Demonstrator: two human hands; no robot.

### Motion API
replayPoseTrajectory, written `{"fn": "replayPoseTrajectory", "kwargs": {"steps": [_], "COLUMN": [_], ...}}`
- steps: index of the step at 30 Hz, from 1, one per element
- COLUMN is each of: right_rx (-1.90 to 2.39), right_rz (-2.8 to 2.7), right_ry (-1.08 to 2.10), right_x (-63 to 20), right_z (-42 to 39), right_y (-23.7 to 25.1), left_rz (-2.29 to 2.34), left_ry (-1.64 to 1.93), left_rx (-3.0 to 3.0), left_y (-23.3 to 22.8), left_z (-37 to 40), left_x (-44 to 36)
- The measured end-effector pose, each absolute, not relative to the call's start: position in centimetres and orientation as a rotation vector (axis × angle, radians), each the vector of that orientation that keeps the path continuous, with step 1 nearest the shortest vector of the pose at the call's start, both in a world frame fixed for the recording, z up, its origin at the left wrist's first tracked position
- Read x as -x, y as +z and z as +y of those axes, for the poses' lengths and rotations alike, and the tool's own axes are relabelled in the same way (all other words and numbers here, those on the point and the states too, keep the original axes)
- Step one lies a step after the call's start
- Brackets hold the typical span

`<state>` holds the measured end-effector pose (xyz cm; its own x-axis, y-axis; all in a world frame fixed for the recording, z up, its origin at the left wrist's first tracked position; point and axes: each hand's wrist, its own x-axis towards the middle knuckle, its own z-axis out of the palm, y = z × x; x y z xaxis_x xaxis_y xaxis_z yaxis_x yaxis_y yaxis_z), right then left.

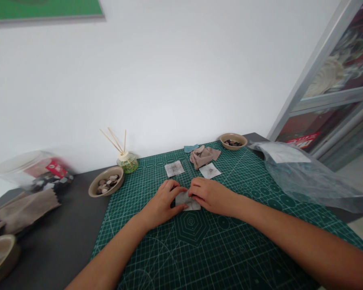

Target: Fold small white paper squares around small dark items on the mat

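Note:
A small white square sheet [193, 205] with grey marks lies on the green cutting mat [157, 249] between my hands. My left hand [163, 201] rests at its left side, thumb and forefinger spread apart, the thumb touching the lower left edge. Over the upper right of the sheet, my right hand [210, 195] has its fingers bent together in a pinch; whatever is between the fingertips is hidden. Beyond my hands lie two similar marked sheets, a left sheet [174, 168] and a right sheet [210, 170].
A crumpled brown cloth [203, 156] and blue cloth [190, 148] lie at the back. Bowls of small pieces stand left [97, 188] and right [233, 147]. A reed diffuser [128, 163] touches the left bowl's area. Clear plastic bag [296, 177] lies right; tipped tub [21, 171] left.

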<state>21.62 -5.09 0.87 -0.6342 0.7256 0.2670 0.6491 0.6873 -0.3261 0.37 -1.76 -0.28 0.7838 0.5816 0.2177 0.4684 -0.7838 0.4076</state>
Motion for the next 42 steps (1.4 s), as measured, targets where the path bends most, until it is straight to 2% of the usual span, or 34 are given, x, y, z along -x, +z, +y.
{"fn": "replayPoseTrajectory", "kwargs": {"steps": [7,13,19,36,42], "right_rx": [0.992,1.079,1.024,1.088,1.012], "right_rz": [-2.566,-2.531,-2.551,-2.536,-2.584], "right_ry": [0.354,0.271,0.361,0.243,0.348], "right_x": [-21.68,-21.68,-21.48,-21.71,-21.55], "right_z": [-5.11,-5.07,-5.26,-5.15,-5.37], "right_y": [1.09,1.04,1.21,1.18,1.4], "left_rz": [0.809,0.803,0.805,0.805,0.806], "left_ry": [0.479,0.493,0.476,0.495,0.486], "left_rx": [-2.644,-2.646,-2.643,-2.642,-2.643], "left_y": [-0.24,-0.29,-0.3,-0.22,-0.14], "left_z": [-1.73,-1.77,-1.76,-1.79,-1.89], "left_x": [-0.3,-0.31,-0.29,-0.35,-0.35]}}
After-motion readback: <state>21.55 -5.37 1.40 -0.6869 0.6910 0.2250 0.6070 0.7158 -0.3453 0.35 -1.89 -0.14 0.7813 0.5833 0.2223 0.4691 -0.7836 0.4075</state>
